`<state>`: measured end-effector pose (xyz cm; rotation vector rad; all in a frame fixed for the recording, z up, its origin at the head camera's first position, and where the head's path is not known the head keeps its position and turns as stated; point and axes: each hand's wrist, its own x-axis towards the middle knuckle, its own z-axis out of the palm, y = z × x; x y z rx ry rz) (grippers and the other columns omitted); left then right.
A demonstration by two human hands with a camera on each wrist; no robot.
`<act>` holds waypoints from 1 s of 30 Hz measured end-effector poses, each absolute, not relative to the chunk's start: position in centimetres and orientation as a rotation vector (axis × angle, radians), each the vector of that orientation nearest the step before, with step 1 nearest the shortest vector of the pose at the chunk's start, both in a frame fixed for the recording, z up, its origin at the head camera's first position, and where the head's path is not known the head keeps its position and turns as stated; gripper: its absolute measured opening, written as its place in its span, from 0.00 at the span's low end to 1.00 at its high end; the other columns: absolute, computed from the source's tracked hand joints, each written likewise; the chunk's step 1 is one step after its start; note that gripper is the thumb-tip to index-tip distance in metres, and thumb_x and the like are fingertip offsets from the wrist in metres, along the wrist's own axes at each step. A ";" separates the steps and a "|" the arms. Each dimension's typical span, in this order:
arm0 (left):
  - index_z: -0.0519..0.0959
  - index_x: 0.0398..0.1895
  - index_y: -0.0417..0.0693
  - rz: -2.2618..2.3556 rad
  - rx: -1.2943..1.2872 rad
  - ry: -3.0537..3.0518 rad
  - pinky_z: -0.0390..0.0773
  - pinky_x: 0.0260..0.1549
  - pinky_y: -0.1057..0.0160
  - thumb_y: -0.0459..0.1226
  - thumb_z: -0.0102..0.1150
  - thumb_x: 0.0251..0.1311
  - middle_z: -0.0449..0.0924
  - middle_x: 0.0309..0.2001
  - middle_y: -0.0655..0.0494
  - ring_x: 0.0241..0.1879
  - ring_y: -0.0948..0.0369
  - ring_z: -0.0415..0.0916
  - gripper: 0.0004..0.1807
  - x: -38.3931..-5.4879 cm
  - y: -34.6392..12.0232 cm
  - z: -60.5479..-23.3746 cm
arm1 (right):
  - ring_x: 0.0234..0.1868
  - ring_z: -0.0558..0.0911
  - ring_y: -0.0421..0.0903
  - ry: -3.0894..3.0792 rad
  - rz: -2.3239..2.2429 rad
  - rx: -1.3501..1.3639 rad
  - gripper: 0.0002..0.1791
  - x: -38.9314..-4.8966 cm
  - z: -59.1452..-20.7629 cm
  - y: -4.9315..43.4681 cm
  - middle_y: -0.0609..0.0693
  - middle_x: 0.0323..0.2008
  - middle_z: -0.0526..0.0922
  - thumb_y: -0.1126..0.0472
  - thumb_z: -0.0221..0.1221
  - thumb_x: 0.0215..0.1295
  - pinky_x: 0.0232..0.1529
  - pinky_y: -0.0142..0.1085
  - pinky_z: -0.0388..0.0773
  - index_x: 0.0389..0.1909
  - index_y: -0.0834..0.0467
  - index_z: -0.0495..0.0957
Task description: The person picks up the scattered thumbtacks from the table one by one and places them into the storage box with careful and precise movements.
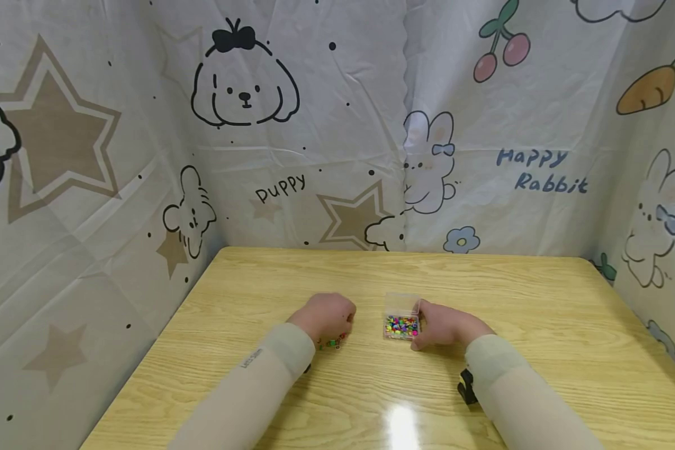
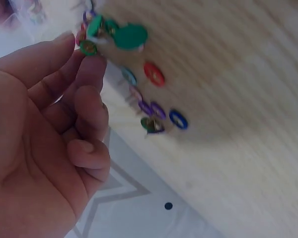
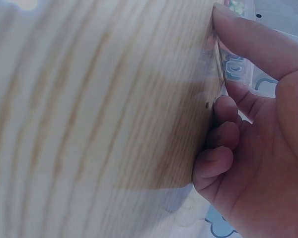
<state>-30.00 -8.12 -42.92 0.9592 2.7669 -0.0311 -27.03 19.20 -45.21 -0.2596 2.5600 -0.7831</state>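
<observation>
On the wooden table (image 1: 540,300), an open clear box (image 1: 396,338) holds coloured tacks (image 1: 402,324), its side gripped by the right hand (image 1: 445,323). Near it, the left hand (image 1: 326,314) curls beside loose tacks (image 1: 332,343), mostly hidden from the head camera. The left-wrist view tells them apart: a red tack (image 2: 154,74), a blue tack (image 2: 179,119), and green tacks (image 2: 130,37) by the fingertips, whether pinched one cannot tell. Only the right-wrist view shows the right hand's lower fingers folded inward.

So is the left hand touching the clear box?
Apart. The head view shows it: a strip of wooden tabletop lies between the curled fingers of the left hand and the near side of the clear box.
</observation>
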 end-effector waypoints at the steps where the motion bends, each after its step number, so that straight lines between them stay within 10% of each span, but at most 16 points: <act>1: 0.76 0.24 0.55 -0.031 0.958 2.765 0.74 0.33 0.60 0.36 0.57 0.69 0.74 0.23 0.64 0.25 0.64 0.68 0.13 -30.0 -8.0 -43.2 | 0.48 0.73 0.52 2.561 -0.785 -0.259 0.32 -27.0 -45.2 19.2 0.52 0.47 0.76 0.54 0.77 0.53 0.58 0.52 0.68 0.51 0.55 0.67; 30: 0.84 0.33 0.56 0.069 1.427 2.835 0.72 0.32 0.71 0.32 0.60 0.70 0.75 0.31 0.67 0.29 0.68 0.68 0.09 -29.6 -2.9 -43.8 | 0.46 0.73 0.51 2.552 -0.788 -0.233 0.31 -27.2 -45.6 19.4 0.51 0.45 0.76 0.54 0.76 0.53 0.52 0.47 0.68 0.50 0.53 0.67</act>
